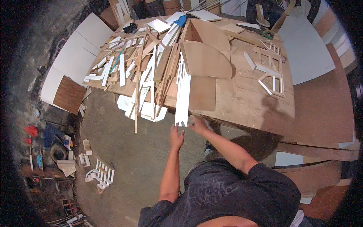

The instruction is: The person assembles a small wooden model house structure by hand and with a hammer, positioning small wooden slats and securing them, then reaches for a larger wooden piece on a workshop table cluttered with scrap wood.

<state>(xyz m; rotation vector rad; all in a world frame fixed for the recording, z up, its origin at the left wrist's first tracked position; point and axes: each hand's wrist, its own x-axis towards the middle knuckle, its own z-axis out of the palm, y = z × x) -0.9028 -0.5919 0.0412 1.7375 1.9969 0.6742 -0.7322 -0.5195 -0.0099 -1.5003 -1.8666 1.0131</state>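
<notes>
A long white board lies lengthwise on the wooden worktable, its near end sticking out past the table's front edge towards me. My left hand is at the board's near left corner, fingers stretched forward and thumb apart, the fingertips at its end. At the near right corner, my right hand has its fingers and thumb closed on the board's edge. Left of the board, long wooden strips and white offcuts are heaped. To its right stands a brown curved-panel box, with a flat brown panel beneath.
Small white frames lie on the table's right side. Large brown sheets lean at the right. On the floor at left sits a white slatted piece, with a tire farther left. White-and-brown panels stand left of the table.
</notes>
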